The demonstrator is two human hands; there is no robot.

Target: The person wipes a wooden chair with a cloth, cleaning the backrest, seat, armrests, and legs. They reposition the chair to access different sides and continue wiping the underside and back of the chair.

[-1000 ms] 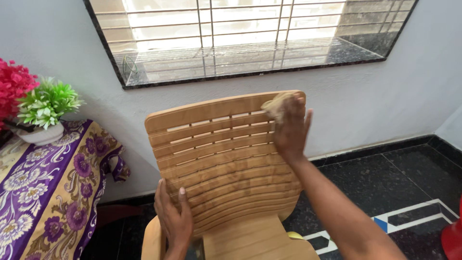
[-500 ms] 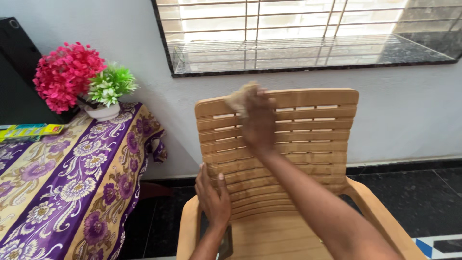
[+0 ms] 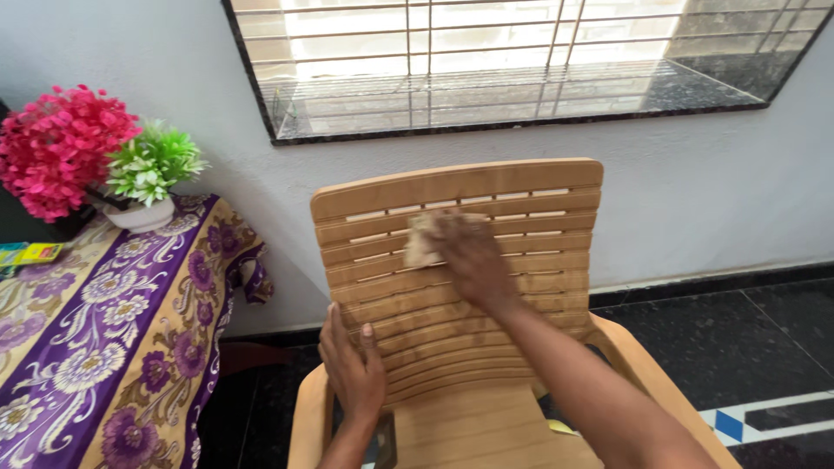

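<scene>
Polished black stone flooring point(image 3: 730, 347), flecked and glossy, runs up to a matte white wall under a barred window with a dark granite sill point(image 3: 521, 108). Before me stands a tan plastic chair point(image 3: 486, 187), its curved backrest made of smooth horizontal slats with narrow slots near the top. My right hand point(image 3: 469, 260) lies flat with fingers curled over a small crumpled beige cloth point(image 3: 423, 239), pressing it against the upper slats left of centre. My left hand point(image 3: 352, 369) grips the backrest's lower left edge, thumb in front, fingers wrapped behind. At my left, a table wears a purple and cream floral cloth point(image 3: 113, 347), with fuzzy pink flowers point(image 3: 52, 148) and a spiky green plant in a white pot point(image 3: 143, 208).
</scene>
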